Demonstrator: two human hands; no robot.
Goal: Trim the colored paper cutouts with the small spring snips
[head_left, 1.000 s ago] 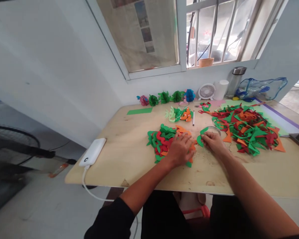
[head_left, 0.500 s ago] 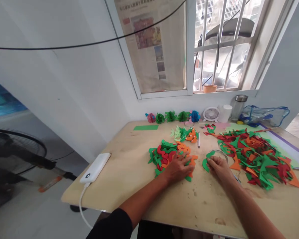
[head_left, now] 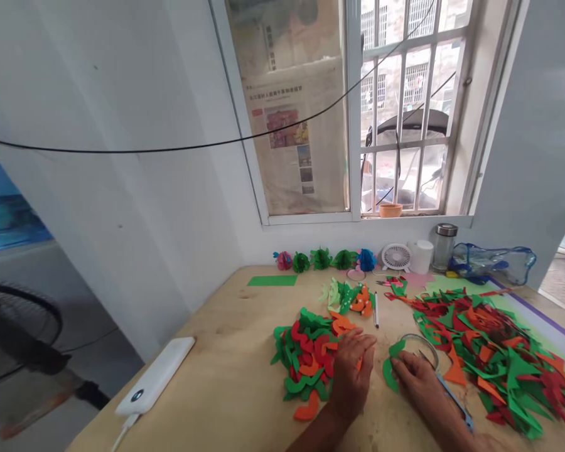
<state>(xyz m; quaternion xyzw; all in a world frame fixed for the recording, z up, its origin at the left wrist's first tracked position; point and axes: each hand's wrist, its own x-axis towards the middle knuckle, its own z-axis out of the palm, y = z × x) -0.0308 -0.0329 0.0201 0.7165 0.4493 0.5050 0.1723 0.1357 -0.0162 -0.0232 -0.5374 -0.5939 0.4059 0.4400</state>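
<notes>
We work at a pale wooden table [head_left: 226,389] pushed against a white wall [head_left: 122,188] under a barred window [head_left: 405,119] — bare wood lies open to the left, up to a white power bank [head_left: 155,383] near the edge. Our left hand [head_left: 353,370] rests flat, fingers spread, on the small pile of paper cutouts [head_left: 306,361]. Our right hand [head_left: 417,380] pinches a green cutout [head_left: 388,370] — scissors [head_left: 449,392] just beside it.

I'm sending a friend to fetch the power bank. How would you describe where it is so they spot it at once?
Start at the wooden table under the window. Go to its near left corner, well left of the paper pile beside the left hand. The power bank is the flat white slab with a cable, the only white thing on that side.
</notes>
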